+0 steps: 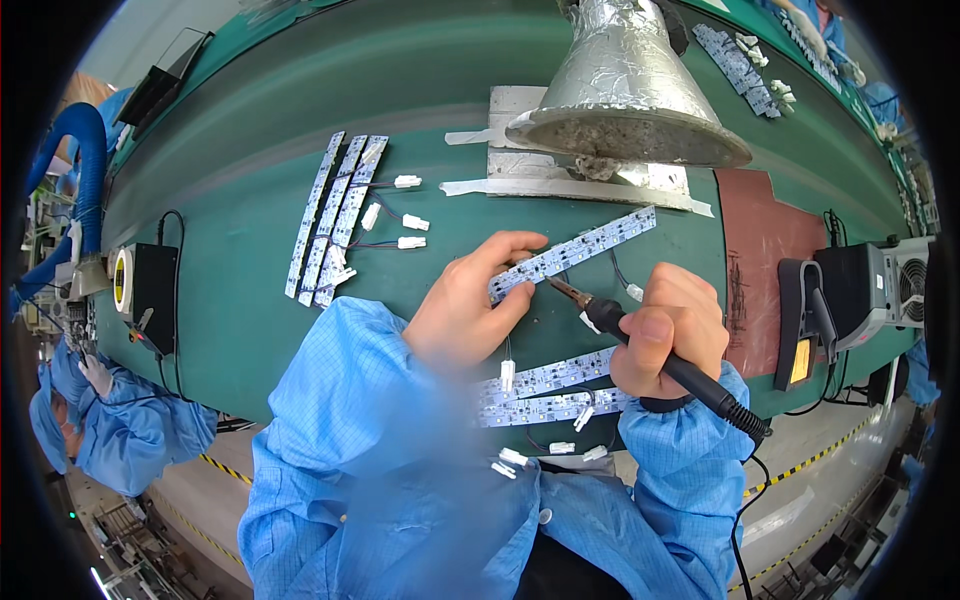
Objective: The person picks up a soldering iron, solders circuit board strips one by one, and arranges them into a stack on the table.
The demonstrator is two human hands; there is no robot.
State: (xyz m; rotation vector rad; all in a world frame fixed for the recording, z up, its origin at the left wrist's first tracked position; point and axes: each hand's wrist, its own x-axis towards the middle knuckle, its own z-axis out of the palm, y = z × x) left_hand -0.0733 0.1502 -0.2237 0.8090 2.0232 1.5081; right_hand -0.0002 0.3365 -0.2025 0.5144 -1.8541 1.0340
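Note:
My left hand (475, 298) is closed on the near end of an LED strip board (590, 243), which slants up to the right above the green mat. A soldering iron (668, 368) with a black handle is gripped in my right hand (672, 330). Its metal tip points at the board's lower edge beside my left thumb; whether it touches I cannot tell. Thin wires with a white connector (634, 292) hang from the board. Closer to me lie more LED strip boards (550, 378) with white connectors (508, 376), partly under my right hand.
At the back hangs a foil-covered fume hood (625, 85). Three LED strips (330, 220) with wired connectors lie on the left, past which stands a black box (147, 298). A soldering iron stand (803, 325) is on the right by a brown sheet (752, 270). Co-workers (130, 425) sit nearby.

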